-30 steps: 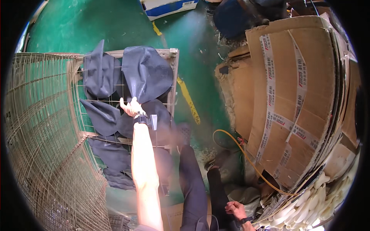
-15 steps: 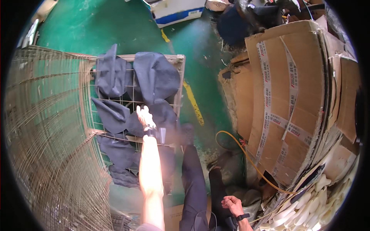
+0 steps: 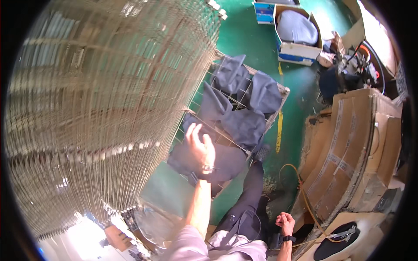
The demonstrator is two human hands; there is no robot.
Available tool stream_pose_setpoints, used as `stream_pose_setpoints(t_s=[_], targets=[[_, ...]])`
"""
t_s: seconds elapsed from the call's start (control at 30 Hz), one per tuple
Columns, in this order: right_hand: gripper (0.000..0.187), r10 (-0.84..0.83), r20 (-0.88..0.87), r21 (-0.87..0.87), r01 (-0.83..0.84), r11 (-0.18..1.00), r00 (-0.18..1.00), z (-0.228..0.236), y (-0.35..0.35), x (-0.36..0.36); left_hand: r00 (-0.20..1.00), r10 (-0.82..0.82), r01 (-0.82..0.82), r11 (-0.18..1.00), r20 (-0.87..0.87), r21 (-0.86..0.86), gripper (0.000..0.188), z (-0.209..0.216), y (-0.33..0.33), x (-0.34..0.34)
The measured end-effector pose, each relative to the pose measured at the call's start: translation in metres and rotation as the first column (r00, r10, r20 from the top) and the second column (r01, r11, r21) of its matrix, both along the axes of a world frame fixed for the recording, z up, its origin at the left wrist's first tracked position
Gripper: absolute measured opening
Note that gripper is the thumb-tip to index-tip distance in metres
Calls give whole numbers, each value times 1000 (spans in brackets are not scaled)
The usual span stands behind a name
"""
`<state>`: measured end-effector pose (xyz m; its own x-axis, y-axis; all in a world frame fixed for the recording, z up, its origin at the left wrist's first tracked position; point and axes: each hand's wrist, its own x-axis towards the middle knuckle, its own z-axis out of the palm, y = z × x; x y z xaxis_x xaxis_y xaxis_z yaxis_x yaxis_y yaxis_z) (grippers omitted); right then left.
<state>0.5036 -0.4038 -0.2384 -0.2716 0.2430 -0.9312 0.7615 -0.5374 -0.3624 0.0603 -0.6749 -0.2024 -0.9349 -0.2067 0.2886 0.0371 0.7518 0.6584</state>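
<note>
My left hand (image 3: pixel 201 147) is open, fingers spread, over the near part of a wire-mesh rack (image 3: pixel 184 110) with a wooden frame. Several limp, blue-grey pieces of sheet material lie on this rack. One piece (image 3: pixel 217 162) spreads beneath my left hand and wrist; I cannot tell whether the hand touches it. Farther off lie a folded piece (image 3: pixel 231 75) and a draped piece (image 3: pixel 265 93). My right hand (image 3: pixel 285 223) hangs low beside my right leg, its fingers curled in, with nothing showing in them.
A tall stack of wire racks (image 3: pixel 109 95) fills the left side. Large taped cardboard boxes (image 3: pixel 348 148) stand on the right, beside a yellow hose (image 3: pixel 310 209). An open carton (image 3: pixel 296 56) holding grey rounded pieces stands at the far side.
The view has turned left, so the rack appears farther right and tilted. My left hand has moved from the rack's middle to its near part. My right hand stays low and curled.
</note>
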Motion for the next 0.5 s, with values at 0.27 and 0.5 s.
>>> stream_pose_setpoints(t_s=[0.27,0.5], targets=[[24,128,-56,131,-120,984,990,36,34,45,960,273,-268,837,-61,-476,34,54,-121,32],[24,158,-69,213,-140,967,985,66,49,69,944,330,-244,697,0,-674,27,7,-146,81]])
